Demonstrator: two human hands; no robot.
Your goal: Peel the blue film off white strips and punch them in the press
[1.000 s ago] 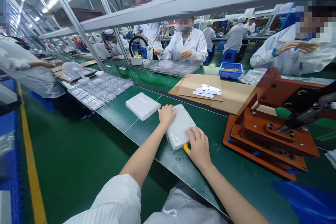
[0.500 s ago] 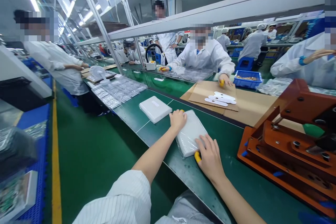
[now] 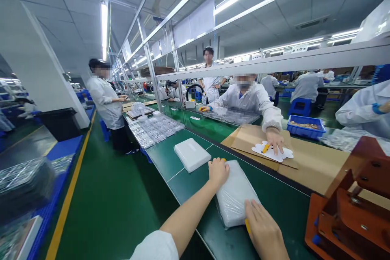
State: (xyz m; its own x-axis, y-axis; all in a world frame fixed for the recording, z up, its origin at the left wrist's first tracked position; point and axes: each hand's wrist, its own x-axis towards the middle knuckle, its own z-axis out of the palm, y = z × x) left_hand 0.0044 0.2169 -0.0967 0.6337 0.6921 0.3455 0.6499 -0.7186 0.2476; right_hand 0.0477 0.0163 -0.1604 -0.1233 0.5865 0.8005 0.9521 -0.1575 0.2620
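A white package in clear plastic [image 3: 236,193] lies on the green work surface [image 3: 201,248] in front of me. My left hand [image 3: 218,174] is closed on its upper left corner, with a yellow cover on a fingertip. At the lower right edge, my right hand [image 3: 263,227] rests with its fingers stretched out together and touching the package; yellow shows at its thumb. A second white package [image 3: 191,154] lies beyond my left hand, touched by neither hand.
An orange-brown metal fixture [image 3: 344,219] stands at the right. Across the surface, a co-worker's hand [image 3: 276,140] presses on white cut pieces [image 3: 288,153] over cardboard [image 3: 319,166]. Trays of parts [image 3: 155,128] lie at the far left, and a blue bin [image 3: 306,130] sits beyond.
The view has tilted up and turned left. My right hand's fingers have come closer together along the package edge. The co-worker's hand has moved onto the white pieces.
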